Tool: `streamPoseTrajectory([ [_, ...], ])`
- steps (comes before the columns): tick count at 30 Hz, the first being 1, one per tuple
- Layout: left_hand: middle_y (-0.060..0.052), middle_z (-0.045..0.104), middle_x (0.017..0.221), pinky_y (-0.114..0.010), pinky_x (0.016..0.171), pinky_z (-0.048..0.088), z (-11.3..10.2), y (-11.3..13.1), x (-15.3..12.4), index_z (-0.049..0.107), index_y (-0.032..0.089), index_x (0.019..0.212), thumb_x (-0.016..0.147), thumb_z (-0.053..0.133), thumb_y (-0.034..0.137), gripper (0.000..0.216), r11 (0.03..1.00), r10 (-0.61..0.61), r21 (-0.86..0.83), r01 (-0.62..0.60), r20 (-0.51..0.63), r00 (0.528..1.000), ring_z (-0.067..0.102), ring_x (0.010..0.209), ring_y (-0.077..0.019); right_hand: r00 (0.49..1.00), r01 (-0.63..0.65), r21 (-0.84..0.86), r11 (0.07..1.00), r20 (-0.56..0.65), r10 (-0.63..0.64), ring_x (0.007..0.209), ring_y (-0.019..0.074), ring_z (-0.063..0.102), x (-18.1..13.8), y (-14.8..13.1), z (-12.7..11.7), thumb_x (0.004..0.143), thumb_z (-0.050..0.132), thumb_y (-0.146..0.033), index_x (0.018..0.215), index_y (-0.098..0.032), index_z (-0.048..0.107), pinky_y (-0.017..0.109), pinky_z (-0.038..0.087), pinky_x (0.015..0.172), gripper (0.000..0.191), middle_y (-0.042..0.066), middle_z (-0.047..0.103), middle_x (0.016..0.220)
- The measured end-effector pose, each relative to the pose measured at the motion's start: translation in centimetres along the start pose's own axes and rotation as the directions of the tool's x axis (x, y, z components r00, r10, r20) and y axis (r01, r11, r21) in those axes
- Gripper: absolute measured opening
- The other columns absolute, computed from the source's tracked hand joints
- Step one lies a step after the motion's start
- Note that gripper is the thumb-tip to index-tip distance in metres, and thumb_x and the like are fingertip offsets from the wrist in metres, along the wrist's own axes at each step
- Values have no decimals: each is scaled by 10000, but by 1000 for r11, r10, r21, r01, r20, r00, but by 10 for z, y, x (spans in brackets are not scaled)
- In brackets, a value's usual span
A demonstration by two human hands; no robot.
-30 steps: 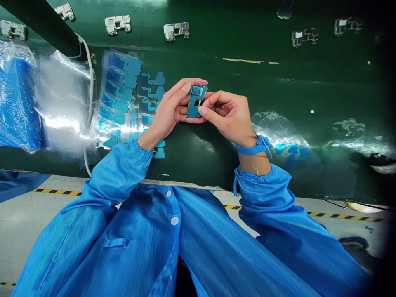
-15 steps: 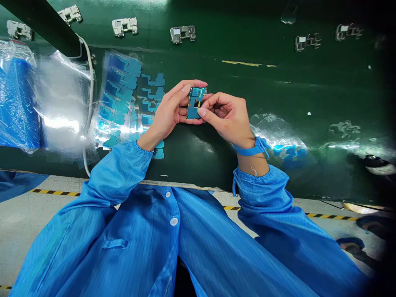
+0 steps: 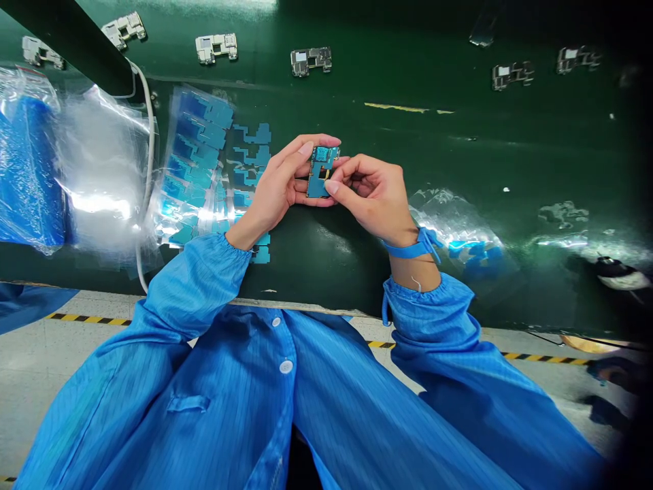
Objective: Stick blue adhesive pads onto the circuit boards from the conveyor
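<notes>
Over the green work surface, my left hand (image 3: 279,175) grips a small circuit board (image 3: 320,178) along its edges, thumb and fingers at its top and left and fingertips behind. The board has a blue face and a rectangular cutout near its middle. My right hand (image 3: 370,190) pinches the board's lower right edge between thumb and index finger, its other fingers curled in. A blue wrist strap (image 3: 405,249) circles my right wrist. Just left of my left hand lie blue cut-out film pieces (image 3: 254,155) on a clear sheet, beside overlapping sheets of blue film pieces (image 3: 196,146).
Several circuit boards, one of them a dark board (image 3: 311,61), lie along the far strip. At left are a bag of blue material (image 3: 35,170), clear plastic sheets (image 3: 102,170), a white cable (image 3: 149,136) and a dark post (image 3: 76,41). Crumpled clear film (image 3: 459,224) lies at right.
The boards on the far strip have shifted to the right. Both hands stay nearly still with the board between them.
</notes>
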State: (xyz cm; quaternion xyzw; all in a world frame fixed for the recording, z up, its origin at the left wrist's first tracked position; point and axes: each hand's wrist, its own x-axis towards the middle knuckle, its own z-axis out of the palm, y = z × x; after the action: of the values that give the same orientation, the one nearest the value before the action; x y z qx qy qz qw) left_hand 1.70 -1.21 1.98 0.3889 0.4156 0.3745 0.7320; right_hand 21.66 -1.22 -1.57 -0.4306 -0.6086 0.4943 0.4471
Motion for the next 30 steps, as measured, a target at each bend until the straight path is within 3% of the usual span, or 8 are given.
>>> streamPoseTrajectory([
  [17, -92, 777, 1426, -358, 924, 729, 0, -2, 2, 659, 253, 1461, 1096, 487, 633, 554, 1000, -6, 2, 6, -15, 1000, 842, 1200, -276, 1000, -8, -26, 1000, -4, 7, 919, 248, 732, 0, -2, 1, 860, 966, -692, 845, -258, 734, 377, 591, 731, 492, 33, 708, 848],
  [21, -77, 792, 1409, -358, 928, 731, 0, -2, 2, 670, 258, 1448, 1099, 482, 629, 543, 1000, 11, 11, -11, -19, 1000, 843, 1196, -269, 1000, -12, -43, 999, 9, 12, 894, 236, 716, 0, -2, 0, 895, 940, -651, 859, -261, 728, 392, 609, 771, 446, 32, 709, 864],
  [30, -92, 811, 1351, -394, 959, 730, 0, -1, 2, 646, 236, 1479, 1099, 466, 666, 602, 999, 2, 37, -1, -16, 1000, 843, 1181, -278, 1000, -4, -60, 998, 3, 4, 1044, 275, 722, 0, -2, 1, 895, 944, -640, 844, -261, 718, 415, 643, 873, 444, 46, 708, 872],
])
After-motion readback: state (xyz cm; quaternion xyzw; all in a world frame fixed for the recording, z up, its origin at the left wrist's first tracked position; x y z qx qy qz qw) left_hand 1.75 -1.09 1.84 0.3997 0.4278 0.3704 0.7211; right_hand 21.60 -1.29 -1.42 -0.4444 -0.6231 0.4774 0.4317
